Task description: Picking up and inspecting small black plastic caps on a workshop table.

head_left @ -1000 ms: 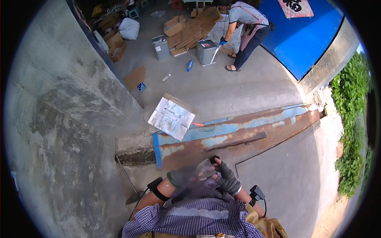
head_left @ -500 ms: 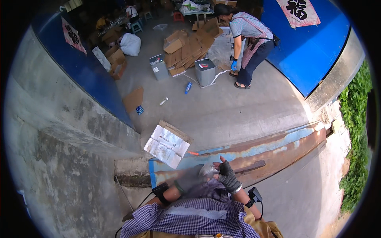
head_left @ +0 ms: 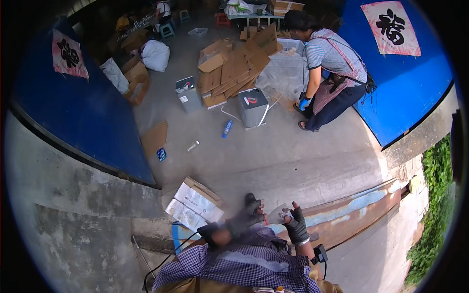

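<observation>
My right hand (head_left: 296,225), in a dark grey fingerless glove, is closed on a clear, crumpled-looking plastic piece (head_left: 277,215). What kind of thing this is cannot be made out. Close on its left is my left hand (head_left: 251,211), gloved in the same way and smeared by motion, so its grip does not show. Both hands are in front of my checked top, above a rusty blue metal ramp (head_left: 337,210). A flattened white and brown carton (head_left: 195,201) lies just left of my hands.
Ahead, two grey square tins (head_left: 253,110) stand by a heap of flattened cardboard (head_left: 234,68). A co-worker (head_left: 332,73) bends beside a white crate (head_left: 290,53). A blue bottle (head_left: 227,128) lies on the floor. Blue doors (head_left: 97,112) flank the opening.
My view has shifted. My hands have drawn apart, with the clear plastic piece between them, where before they were close together. The co-worker is bent lower.
</observation>
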The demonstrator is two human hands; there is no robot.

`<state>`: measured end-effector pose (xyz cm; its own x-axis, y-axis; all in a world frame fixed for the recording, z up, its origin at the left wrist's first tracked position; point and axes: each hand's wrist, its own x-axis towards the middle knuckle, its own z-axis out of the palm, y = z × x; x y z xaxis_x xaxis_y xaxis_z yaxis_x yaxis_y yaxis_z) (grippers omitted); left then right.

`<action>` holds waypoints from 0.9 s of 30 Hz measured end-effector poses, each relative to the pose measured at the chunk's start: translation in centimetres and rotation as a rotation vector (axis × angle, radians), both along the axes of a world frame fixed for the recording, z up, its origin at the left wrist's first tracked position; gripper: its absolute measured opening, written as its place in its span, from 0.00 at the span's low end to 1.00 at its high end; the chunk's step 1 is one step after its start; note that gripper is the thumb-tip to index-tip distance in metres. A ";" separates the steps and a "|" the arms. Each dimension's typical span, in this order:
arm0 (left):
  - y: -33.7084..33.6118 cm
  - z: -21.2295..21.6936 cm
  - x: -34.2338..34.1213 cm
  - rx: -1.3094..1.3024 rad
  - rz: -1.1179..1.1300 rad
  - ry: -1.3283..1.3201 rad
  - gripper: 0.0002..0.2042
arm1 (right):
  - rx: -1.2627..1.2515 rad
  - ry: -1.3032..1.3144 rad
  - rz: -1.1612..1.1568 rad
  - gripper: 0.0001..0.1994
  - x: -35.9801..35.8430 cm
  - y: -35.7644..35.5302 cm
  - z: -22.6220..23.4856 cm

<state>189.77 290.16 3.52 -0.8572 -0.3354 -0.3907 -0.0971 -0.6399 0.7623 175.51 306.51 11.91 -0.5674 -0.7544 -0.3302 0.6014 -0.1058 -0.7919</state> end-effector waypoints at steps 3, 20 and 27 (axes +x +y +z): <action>-6.7 5.1 -6.1 -0.402 -0.018 0.012 0.22 | 0.080 0.152 0.047 0.40 -6.9 -6.5 1.8; -23.0 21.3 -22.1 -0.669 -0.273 -0.432 0.09 | 0.018 0.396 0.473 0.38 -26.0 -29.0 4.5; -29.1 20.0 -21.8 -1.525 -0.204 -0.263 0.12 | 0.015 0.026 0.475 0.34 -28.2 -38.7 2.9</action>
<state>167.97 261.10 23.52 -0.9007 -0.4307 0.0565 -0.3130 0.7337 0.6031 147.27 267.76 14.79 -0.1687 -0.9278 -0.3328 0.5604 0.1875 -0.8067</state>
